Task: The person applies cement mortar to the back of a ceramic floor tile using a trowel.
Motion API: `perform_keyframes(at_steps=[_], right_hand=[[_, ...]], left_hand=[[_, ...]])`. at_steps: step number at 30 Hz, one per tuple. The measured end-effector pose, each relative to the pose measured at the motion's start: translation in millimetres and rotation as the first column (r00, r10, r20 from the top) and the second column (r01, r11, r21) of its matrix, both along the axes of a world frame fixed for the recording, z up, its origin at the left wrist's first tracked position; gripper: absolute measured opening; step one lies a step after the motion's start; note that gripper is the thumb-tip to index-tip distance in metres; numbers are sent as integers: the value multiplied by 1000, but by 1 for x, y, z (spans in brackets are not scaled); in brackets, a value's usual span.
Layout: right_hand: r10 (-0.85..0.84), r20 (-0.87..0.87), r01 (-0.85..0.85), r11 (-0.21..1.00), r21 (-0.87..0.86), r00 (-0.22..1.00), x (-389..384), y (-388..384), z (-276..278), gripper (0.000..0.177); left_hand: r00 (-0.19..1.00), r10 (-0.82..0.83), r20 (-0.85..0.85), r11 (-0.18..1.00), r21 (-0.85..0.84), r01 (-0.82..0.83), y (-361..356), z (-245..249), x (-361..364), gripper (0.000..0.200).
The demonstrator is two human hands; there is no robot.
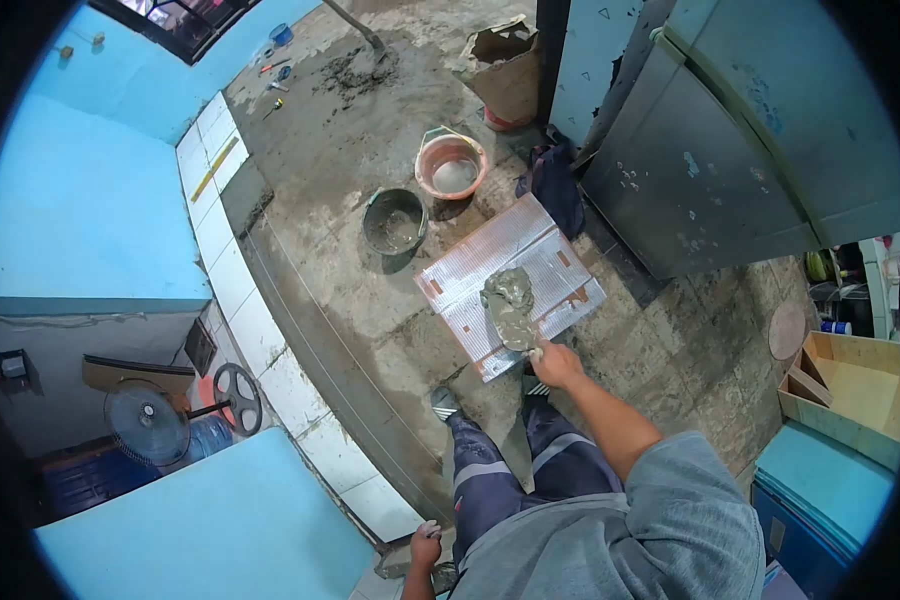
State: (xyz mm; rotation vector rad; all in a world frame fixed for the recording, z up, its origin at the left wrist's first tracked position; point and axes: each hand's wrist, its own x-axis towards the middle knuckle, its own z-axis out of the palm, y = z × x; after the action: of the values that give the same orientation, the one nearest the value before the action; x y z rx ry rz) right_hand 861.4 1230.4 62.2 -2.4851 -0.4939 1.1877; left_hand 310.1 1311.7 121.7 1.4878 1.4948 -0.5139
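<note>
My right hand is closed around the handle of a trowel, whose blade is coated in wet grey mortar. The blade lies over a silvery foil-faced sheet of cardboard spread on the floor, and a lump of mortar sits at its far end. My left hand hangs low by my left leg, fingers curled in; what they hold, if anything, I cannot tell. Beyond the sheet stand a dark bucket with grey residue inside and an orange bucket with greyish liquid.
White tiles run along the left wall beside a strip of smoothed mortar and a string line. At the back are a shovel, loose mortar and a torn paper sack. A fridge stands right; a fan is left.
</note>
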Motion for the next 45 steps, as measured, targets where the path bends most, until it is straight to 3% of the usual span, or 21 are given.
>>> perform_keyframes(at_steps=[4, 7, 10, 11, 16, 17, 20, 21, 24, 29, 32, 36, 40, 43, 45], right_hand=[[-150, 88, 153, 988, -30, 985, 13, 0, -11, 44], [-203, 122, 210, 976, -55, 972, -6, 10, -36, 42], [-242, 88, 248, 967, -55, 966, -48, 17, -30, 41], [-249, 79, 254, 965, -68, 965, -63, 16, -35, 41], [-206, 73, 208, 978, -25, 976, -94, 9, -13, 36], [-249, 97, 252, 968, -16, 964, -95, 11, -12, 35], [-462, 151, 467, 884, 7, 874, -91, 30, -28, 36], [-514, 142, 509, 858, 75, 846, -89, 41, -28, 39], [-570, 171, 570, 820, 50, 804, -104, 81, -55, 43], [-504, 95, 501, 864, 50, 858, -130, 92, -53, 44], [-544, 23, 542, 838, 63, 839, -123, 86, -17, 44], [-700, 141, 673, 713, 198, 700, -97, 107, -61, 42], [-678, 143, 658, 735, 164, 721, -85, 153, -85, 41], [-542, 129, 516, 835, 190, 830, -102, 166, -104, 42], [-555, 48, 537, 820, 197, 830, -104, 159, -97, 45]], left_hand=[[994, 93, 56, 995, -43, -90, 18, -22, -26, 35], [999, -28, 20, 1000, 3, 28, 46, 13, 4, 36], [987, -137, 82, 989, 60, 132, 78, -1, -25, 36], [995, -38, 95, 999, 27, 36, 85, 0, -28, 35], [971, -227, 75, 973, 52, 224, 143, -3, -61, 38], [964, -260, 60, 965, 60, 257, 156, -3, -70, 39], [999, -53, 2, 998, -39, 53, 197, -7, -100, 40], [963, -267, 44, 963, 52, 265, 211, 2, -102, 39], [972, -232, 40, 970, 91, 228, 244, 30, -96, 37], [982, -189, 14, 978, 97, 187, 274, 21, -116, 36], [974, -202, 97, 978, 62, 197, 281, 6, -127, 37], [962, -238, 135, 971, 37, 235, 286, -6, -135, 36], [964, -245, 108, 969, 61, 239, 286, 17, -114, 35], [976, -188, 111, 982, 23, 186, 287, 5, -123, 34], [974, -208, 89, 977, -20, 210, 286, 1, -126, 35]])
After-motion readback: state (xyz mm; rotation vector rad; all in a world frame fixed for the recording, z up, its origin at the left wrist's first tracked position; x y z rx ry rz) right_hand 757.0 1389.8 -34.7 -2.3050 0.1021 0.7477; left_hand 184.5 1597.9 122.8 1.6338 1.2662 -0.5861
